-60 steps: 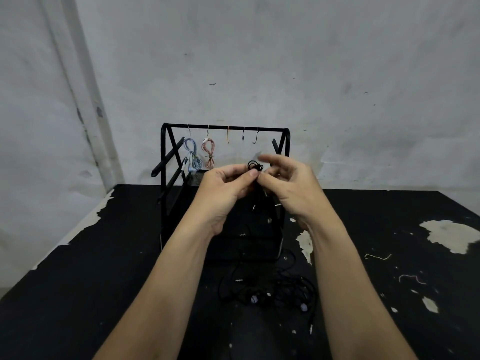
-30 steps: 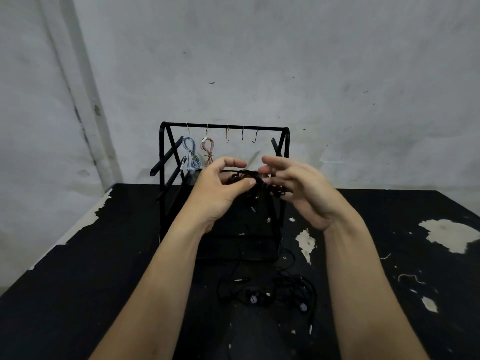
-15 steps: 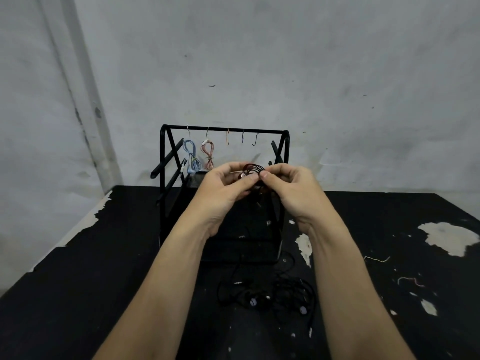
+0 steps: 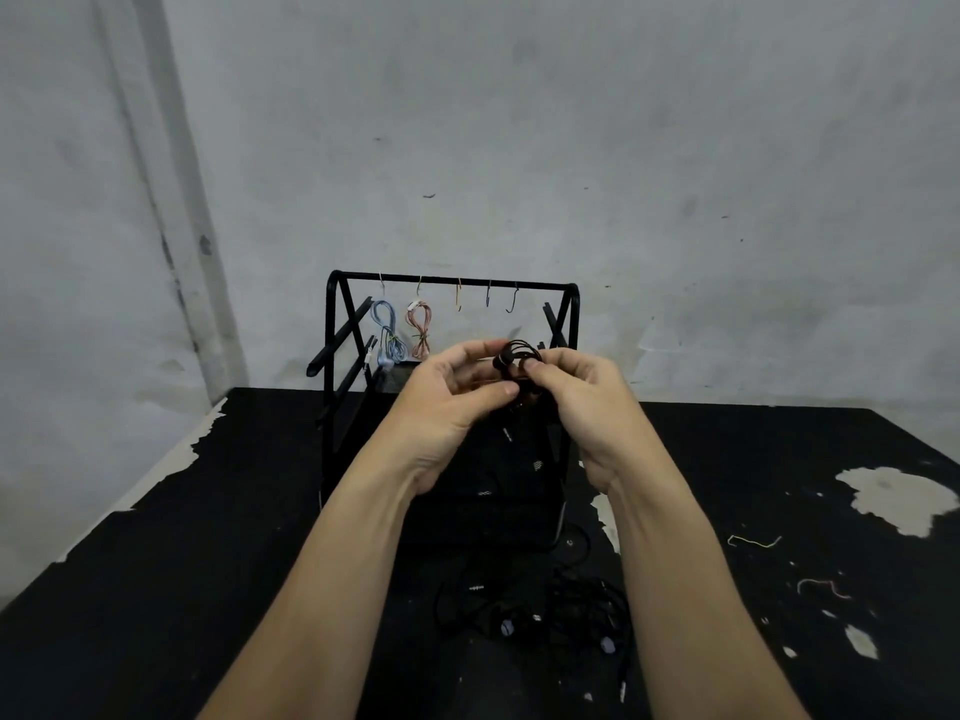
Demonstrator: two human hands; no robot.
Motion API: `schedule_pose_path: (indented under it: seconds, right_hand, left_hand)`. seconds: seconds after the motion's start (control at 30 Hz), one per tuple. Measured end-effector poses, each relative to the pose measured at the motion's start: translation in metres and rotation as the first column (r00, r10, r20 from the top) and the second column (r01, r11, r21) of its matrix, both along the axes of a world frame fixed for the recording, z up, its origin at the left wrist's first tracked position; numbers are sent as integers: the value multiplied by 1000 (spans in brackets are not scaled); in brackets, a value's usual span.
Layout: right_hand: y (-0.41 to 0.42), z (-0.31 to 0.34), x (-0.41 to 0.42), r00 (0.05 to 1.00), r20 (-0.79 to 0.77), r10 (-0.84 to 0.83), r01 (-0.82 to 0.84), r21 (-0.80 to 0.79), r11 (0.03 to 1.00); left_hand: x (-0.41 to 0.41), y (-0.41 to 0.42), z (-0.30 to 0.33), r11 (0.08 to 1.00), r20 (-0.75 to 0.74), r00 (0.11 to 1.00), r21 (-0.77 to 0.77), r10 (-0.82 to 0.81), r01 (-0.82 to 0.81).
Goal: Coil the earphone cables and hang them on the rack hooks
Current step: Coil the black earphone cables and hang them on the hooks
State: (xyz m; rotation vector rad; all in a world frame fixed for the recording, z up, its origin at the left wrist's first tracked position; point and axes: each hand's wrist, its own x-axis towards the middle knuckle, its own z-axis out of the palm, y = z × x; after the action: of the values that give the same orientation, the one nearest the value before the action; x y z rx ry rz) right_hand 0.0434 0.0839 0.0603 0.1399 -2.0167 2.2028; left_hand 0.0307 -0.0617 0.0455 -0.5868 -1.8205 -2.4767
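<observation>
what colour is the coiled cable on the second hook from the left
Pinkish-copper coiled cable, clearest in the head view.

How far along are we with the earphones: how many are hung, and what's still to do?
Two coils look done: the blue cable and the pink cable hang on the rack, leaving three hooks bare. In hand: the left hand and right hand grip a black coil, not yet hung. Left: a tangle of black earphones on the table.

Two bare forearms, no sleeves, bare hands
</observation>
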Motion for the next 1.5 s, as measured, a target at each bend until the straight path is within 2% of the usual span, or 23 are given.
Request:
schedule_pose_path:
  seconds: [0.17, 0.37, 0.47, 0.73, 0.9, 1.13, 1.5]
  right_hand:
    - [0, -3, -1, 995, -99, -31, 32, 17, 999]
    - [-6, -9, -8, 997, -75, -10, 20, 139, 990]
    - [-18, -5, -24, 996, -84, -39, 51, 138, 989]
    - [-61, -6, -94, 968, -87, -236, 245, 106, 964]
    - [-69, -8, -114, 948, -64, -312, 315, 30, 949]
    - [-77, -13, -130, 928, -70, -367, 366, -30, 930]
    - [-80, -21, -148, 937, -8, -350, 349, -63, 935]
  left_hand:
    - [2, 4, 3, 998, 29, 1000, 69, -9, 7]
    - [-12, 1, -2, 982, 73, 981, 41, 182, -185]
    - [-23, -3, 3, 956, 47, 955, 17, 292, -293]
    - [-60, -8, 18, 848, 56, 847, -53, 529, -527]
    - [-70, -9, 26, 843, 129, 833, -104, 538, -528]
    - [-76, -7, 30, 845, 136, 836, -150, 531, -513]
    - [-83, -3, 28, 862, 150, 852, -166, 502, -479]
